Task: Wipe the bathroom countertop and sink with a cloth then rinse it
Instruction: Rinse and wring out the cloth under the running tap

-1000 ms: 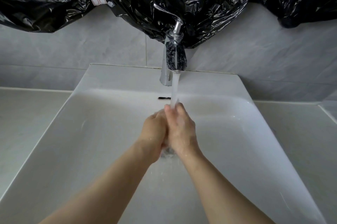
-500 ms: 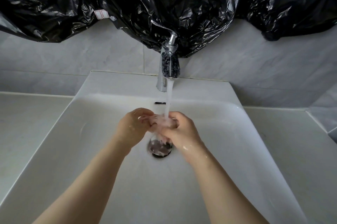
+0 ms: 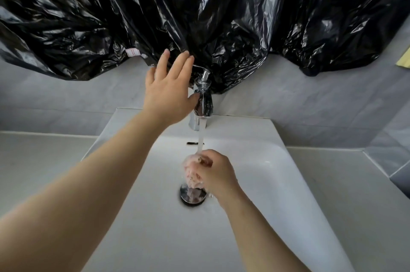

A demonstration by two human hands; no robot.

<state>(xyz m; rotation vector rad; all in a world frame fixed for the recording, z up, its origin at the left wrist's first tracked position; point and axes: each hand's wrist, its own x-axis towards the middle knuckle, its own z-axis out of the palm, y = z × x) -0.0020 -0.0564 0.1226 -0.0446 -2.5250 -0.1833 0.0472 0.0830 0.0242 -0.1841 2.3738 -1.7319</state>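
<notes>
A person's right hand (image 3: pixel 218 173) is clenching a balled pink cloth (image 3: pixel 192 171) under running water in a white sink (image 3: pixel 288 183), directly above the drain (image 3: pixel 192 196). The cloth is bulging out at the fist's nine o'clock. The left hand (image 3: pixel 169 92), fingers spread and grasping nothing, is reaching toward the chrome faucet (image 3: pixel 202 103) lever at twelve o'clock; best to squeeze the cloth clear before shutting off the flow.

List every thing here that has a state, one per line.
faucet: running, water streaming down
faucet lever: raised
left hand: open, reaching at the lever
right hand: closed on the cloth under the stream
cloth: bunched, wet
drain: uncovered, shiny
sink: wet
black plastic sheet: hanging, crumpled
</notes>
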